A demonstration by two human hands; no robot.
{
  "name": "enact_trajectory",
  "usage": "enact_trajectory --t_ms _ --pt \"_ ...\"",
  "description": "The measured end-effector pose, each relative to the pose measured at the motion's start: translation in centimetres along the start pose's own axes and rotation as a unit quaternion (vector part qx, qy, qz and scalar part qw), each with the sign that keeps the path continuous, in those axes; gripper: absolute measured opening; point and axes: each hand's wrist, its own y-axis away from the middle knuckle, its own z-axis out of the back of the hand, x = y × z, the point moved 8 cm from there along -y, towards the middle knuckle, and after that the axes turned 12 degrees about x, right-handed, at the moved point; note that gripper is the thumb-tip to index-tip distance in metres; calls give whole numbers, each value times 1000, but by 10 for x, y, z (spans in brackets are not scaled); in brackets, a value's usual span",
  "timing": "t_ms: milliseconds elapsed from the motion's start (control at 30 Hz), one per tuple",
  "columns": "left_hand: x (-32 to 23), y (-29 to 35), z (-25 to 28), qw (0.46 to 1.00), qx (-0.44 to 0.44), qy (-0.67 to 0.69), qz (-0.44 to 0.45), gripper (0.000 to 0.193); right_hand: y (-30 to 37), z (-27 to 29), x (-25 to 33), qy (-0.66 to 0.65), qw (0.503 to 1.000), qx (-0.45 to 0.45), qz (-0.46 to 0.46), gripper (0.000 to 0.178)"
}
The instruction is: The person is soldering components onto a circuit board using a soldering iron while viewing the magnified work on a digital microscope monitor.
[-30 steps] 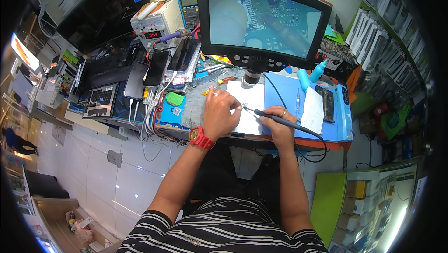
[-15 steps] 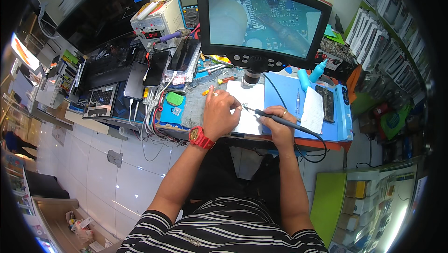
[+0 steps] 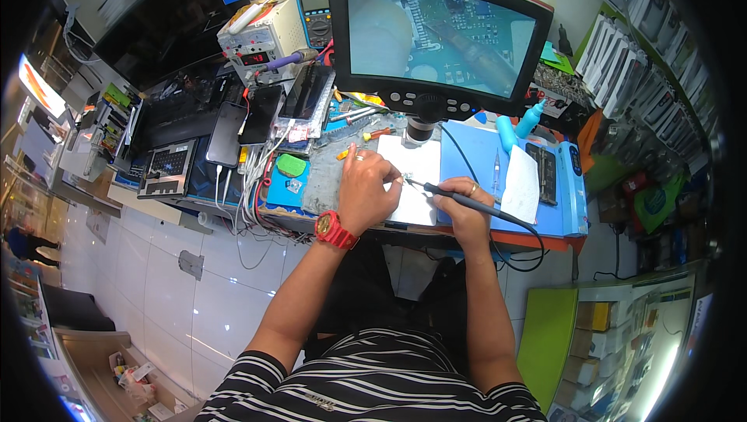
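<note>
Under the lens of a digital microscope point(image 3: 420, 131) lies a small circuit board point(image 3: 408, 177) on a white sheet point(image 3: 414, 209). My left hand point(image 3: 366, 190) pinches the board's left edge with thumb and forefinger. In a pen-like grip, my right hand point(image 3: 467, 218) holds a black soldering iron point(image 3: 484, 206), its tip at the board. The microscope's monitor point(image 3: 443, 40) magnifies a green board with a fingertip at left and the iron's dark tip beside a row of contacts. Whether the tip touches the contacts I cannot tell.
Right of the sheet is a blue mat point(image 3: 471, 157) with a white cloth point(image 3: 521, 185) and blue bottles point(image 3: 529, 120). Phones point(image 3: 226, 134), cables and a power supply point(image 3: 261, 36) crowd the left. A screwdriver point(image 3: 378, 133) lies behind my left hand. The iron's cord point(image 3: 540, 249) loops over the bench edge.
On the monitor the iron's tip has shifted slightly up and left. Both hands keep nearly the same place and grip.
</note>
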Motion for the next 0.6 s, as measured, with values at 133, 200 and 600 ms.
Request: enact_trajectory --t_ms 133,200,600 --pt "0 0 0 1000 -3 0 -3 7 0 1 0 7 1000 -4 2 16" --pt "0 0 1 1000 -6 -1 -2 7 1 1 0 9 1000 -5 2 16" --pt "0 0 0 1000 -6 -3 -3 7 1 0 1 1 1000 -4 -1 16"
